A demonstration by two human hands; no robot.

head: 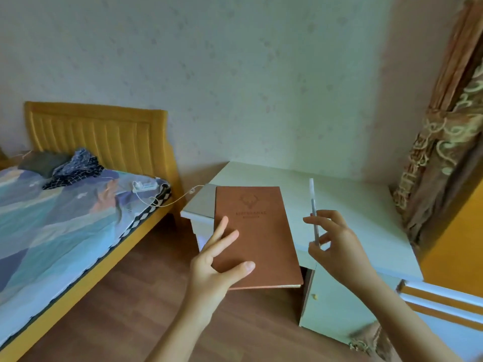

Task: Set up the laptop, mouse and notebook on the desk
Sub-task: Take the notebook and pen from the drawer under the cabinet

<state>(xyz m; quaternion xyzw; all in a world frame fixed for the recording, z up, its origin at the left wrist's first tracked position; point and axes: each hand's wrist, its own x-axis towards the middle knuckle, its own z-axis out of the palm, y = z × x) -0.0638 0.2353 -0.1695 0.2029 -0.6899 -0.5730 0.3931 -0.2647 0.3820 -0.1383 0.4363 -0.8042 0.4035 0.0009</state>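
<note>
Holding the notebook (254, 231) above the surface's (352, 205) left edge, the left hand (217, 267) grips it with thumb on top, fingers spread beneath; the right hand (332, 244) pinches a pen (313, 205). A grey slab (202, 202), perhaps the laptop, lies under it; no mouse shows. The surface's right side looks free.

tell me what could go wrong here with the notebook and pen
The brown notebook is held in the air by the left hand at one near corner only, thumb on top; that thin grip could let it tip or slide out. It may also knock the grey laptop lying at the white desk corner beneath it. The pen is only pinched by the right hand's fingertips and could drop.
</note>
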